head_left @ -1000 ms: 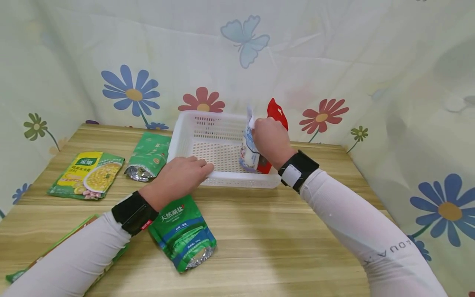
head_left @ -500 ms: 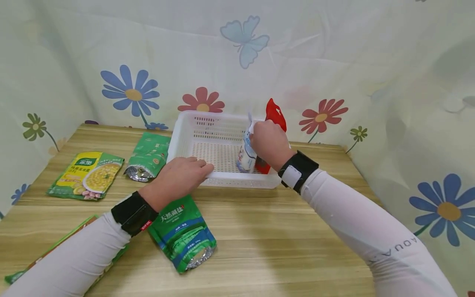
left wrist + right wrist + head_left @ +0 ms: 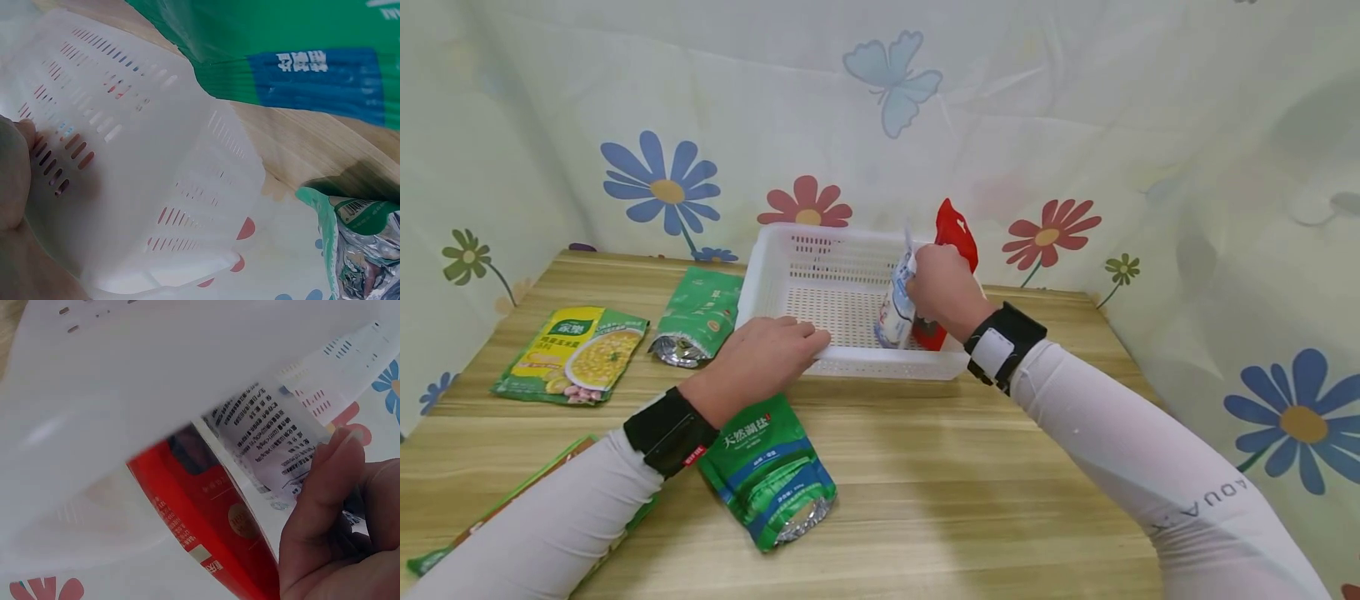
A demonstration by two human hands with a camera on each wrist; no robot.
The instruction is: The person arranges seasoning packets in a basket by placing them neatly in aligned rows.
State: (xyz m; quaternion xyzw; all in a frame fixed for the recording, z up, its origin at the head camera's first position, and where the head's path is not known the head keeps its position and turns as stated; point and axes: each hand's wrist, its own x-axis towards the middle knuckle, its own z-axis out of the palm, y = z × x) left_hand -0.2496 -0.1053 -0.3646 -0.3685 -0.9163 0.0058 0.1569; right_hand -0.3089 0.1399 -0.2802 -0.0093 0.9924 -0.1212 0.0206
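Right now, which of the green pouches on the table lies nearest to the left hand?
The green and blue pouch, lying just beside the left hand and wrist. The other green pouch lies further left, next to the white basket.

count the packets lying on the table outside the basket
4. The yellow-green corn soup packet lies far left, a green pouch beside the white basket, a green-blue pouch by the left wrist, and another green packet partly hidden under the left forearm. More may be hidden.

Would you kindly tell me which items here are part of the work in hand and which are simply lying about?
In hand:
white basket, steadied by the left hand
white pouch, gripped by the right hand
red pouch, upright in the basket

Lying about:
green salt pouch
corn soup packet
green pouch
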